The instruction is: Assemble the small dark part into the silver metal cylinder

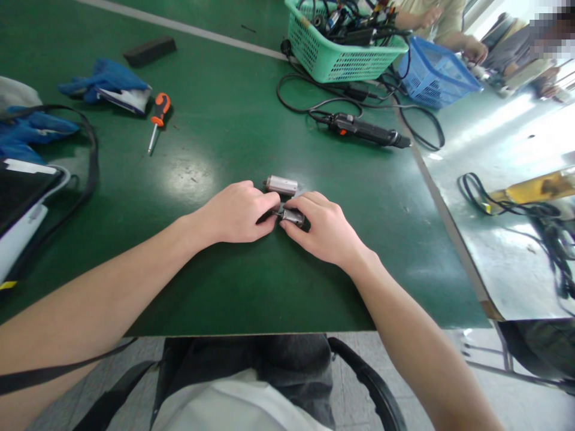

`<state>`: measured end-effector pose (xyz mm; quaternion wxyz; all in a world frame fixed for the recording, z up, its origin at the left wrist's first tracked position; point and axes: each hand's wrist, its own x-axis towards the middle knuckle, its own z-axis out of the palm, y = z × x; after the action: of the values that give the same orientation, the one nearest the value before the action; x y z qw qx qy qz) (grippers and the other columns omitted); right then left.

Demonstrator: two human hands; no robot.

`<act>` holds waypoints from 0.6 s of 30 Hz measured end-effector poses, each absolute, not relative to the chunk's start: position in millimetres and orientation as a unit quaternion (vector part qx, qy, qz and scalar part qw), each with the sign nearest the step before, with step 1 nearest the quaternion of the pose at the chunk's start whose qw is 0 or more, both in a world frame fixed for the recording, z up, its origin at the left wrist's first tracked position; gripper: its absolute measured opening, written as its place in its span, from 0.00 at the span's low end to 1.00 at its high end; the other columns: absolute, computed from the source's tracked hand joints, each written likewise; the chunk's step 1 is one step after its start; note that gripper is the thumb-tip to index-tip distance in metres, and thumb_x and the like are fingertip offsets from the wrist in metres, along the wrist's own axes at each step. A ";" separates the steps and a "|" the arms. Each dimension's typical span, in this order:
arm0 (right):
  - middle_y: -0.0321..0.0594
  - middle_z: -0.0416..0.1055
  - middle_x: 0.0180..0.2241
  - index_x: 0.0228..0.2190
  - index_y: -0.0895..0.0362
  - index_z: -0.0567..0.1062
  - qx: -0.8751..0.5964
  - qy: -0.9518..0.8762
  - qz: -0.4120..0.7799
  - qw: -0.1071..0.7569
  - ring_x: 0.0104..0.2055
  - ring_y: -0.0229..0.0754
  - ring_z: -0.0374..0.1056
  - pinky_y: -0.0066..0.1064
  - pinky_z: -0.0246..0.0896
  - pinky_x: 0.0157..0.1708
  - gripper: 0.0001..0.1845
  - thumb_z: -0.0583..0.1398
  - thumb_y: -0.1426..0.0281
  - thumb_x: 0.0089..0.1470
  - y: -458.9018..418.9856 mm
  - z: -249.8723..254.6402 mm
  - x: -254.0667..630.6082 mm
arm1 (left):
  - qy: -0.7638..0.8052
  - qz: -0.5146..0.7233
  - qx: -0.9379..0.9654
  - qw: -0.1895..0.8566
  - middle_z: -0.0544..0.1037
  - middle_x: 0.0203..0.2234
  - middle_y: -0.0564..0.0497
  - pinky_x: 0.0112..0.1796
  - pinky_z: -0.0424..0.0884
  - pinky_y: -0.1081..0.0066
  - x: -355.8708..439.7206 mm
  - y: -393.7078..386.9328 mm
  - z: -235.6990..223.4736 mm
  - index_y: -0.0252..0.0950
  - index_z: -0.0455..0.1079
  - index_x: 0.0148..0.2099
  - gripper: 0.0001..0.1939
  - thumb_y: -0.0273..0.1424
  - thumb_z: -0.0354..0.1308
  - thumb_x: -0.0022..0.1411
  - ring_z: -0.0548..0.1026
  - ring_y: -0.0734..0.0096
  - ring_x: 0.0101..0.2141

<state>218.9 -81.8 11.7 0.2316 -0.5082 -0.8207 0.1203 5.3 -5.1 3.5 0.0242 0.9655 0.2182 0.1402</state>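
Observation:
My right hand [324,224] is closed around a small silver motor-like cylinder [293,216] with a thin dark shaft at its left end. Thumb and fingers of my left hand [245,212] are pinched together at that shaft end; a dark bit shows under them, too hidden to name. Just behind both hands, a second silver cylinder [282,185] with a dark tip lies on its side on the green tabletop [215,287]. Neither hand grips this second one.
An orange-handled screwdriver [158,114], blue-and-white gloves [108,87] and a dark block [150,51] lie left. A corded black electric screwdriver [366,130] lies right, before a green basket [344,60] of tools and a blue basket [435,72]. Other people sit at the far right.

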 end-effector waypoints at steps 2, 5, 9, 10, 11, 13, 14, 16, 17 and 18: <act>0.46 0.77 0.43 0.42 0.55 0.75 -0.506 -0.822 0.120 0.233 0.47 0.52 0.71 0.42 0.67 0.47 0.07 0.62 0.68 0.62 -81.5 11.3 219.1 | 0.217 0.142 0.965 0.024 0.78 0.25 0.51 0.34 0.65 0.64 5.6 -5.3 3.5 0.37 0.71 0.36 0.10 0.34 0.52 0.68 0.73 0.66 0.25; 0.46 0.77 0.43 0.42 0.55 0.75 -0.504 -0.823 0.119 0.235 0.47 0.52 0.71 0.43 0.67 0.47 0.07 0.62 0.68 0.62 -81.5 10.7 219.4 | 0.217 0.144 0.965 0.021 0.77 0.25 0.51 0.34 0.64 0.64 5.5 -5.7 3.7 0.37 0.72 0.37 0.11 0.34 0.52 0.68 0.72 0.66 0.25; 0.46 0.77 0.43 0.42 0.56 0.76 -0.505 -0.822 0.118 0.236 0.47 0.52 0.72 0.43 0.67 0.47 0.07 0.62 0.68 0.62 -82.0 10.7 219.3 | 0.219 0.143 0.965 0.020 0.78 0.25 0.50 0.34 0.65 0.64 4.7 -6.2 3.6 0.37 0.72 0.37 0.11 0.35 0.52 0.68 0.72 0.66 0.25; 0.46 0.77 0.43 0.42 0.56 0.76 -0.505 -0.822 0.118 0.236 0.47 0.52 0.71 0.43 0.67 0.47 0.07 0.62 0.68 0.62 -82.1 10.8 219.2 | 0.219 0.142 0.965 0.020 0.78 0.25 0.50 0.34 0.65 0.64 4.6 -6.2 3.4 0.37 0.72 0.37 0.11 0.35 0.52 0.68 0.73 0.65 0.25; 0.46 0.77 0.43 0.42 0.56 0.76 -0.505 -0.822 0.119 0.236 0.47 0.52 0.71 0.43 0.67 0.47 0.07 0.62 0.68 0.62 -82.1 10.9 219.1 | 0.218 0.142 0.965 0.021 0.78 0.25 0.50 0.34 0.65 0.64 4.6 -6.1 3.2 0.37 0.72 0.37 0.11 0.35 0.52 0.68 0.73 0.65 0.26; 0.46 0.77 0.43 0.43 0.56 0.76 -0.505 -0.821 0.121 0.235 0.47 0.52 0.71 0.43 0.67 0.47 0.07 0.62 0.68 0.62 -82.0 11.2 218.8 | 0.220 0.142 0.965 0.020 0.77 0.25 0.50 0.34 0.65 0.64 4.7 -5.8 2.9 0.37 0.72 0.36 0.11 0.35 0.51 0.68 0.73 0.65 0.26; 0.46 0.77 0.43 0.43 0.56 0.76 -0.506 -0.821 0.122 0.235 0.47 0.52 0.71 0.43 0.67 0.47 0.07 0.62 0.68 0.62 -81.9 11.2 218.7 | 0.220 0.141 0.965 0.019 0.77 0.25 0.50 0.34 0.64 0.64 4.8 -5.6 2.9 0.37 0.72 0.36 0.11 0.35 0.51 0.68 0.73 0.65 0.26; 0.46 0.77 0.43 0.43 0.55 0.76 -0.505 -0.821 0.123 0.237 0.47 0.52 0.71 0.43 0.67 0.47 0.07 0.63 0.69 0.62 -81.7 11.2 218.6 | 0.219 0.142 0.965 0.019 0.77 0.25 0.50 0.34 0.64 0.64 5.0 -5.3 3.2 0.37 0.72 0.36 0.11 0.35 0.51 0.68 0.72 0.65 0.26; 0.46 0.77 0.43 0.43 0.56 0.76 -0.504 -0.821 0.123 0.237 0.47 0.52 0.71 0.43 0.67 0.47 0.07 0.63 0.69 0.62 -81.6 11.1 218.7 | 0.219 0.142 0.965 0.020 0.77 0.25 0.50 0.34 0.64 0.64 5.1 -5.2 3.4 0.37 0.72 0.36 0.11 0.35 0.51 0.68 0.72 0.65 0.26; 0.46 0.77 0.43 0.43 0.56 0.76 -0.503 -0.822 0.122 0.239 0.47 0.52 0.72 0.43 0.67 0.47 0.07 0.63 0.69 0.62 -81.5 11.0 218.8 | 0.219 0.143 0.965 0.021 0.77 0.25 0.50 0.34 0.64 0.64 5.1 -5.2 3.6 0.37 0.72 0.36 0.11 0.35 0.51 0.68 0.72 0.65 0.25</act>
<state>218.8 -81.5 11.0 0.2388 -0.5030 -0.8216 0.1225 5.1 -5.2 3.6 0.0211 0.9651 0.2185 0.1428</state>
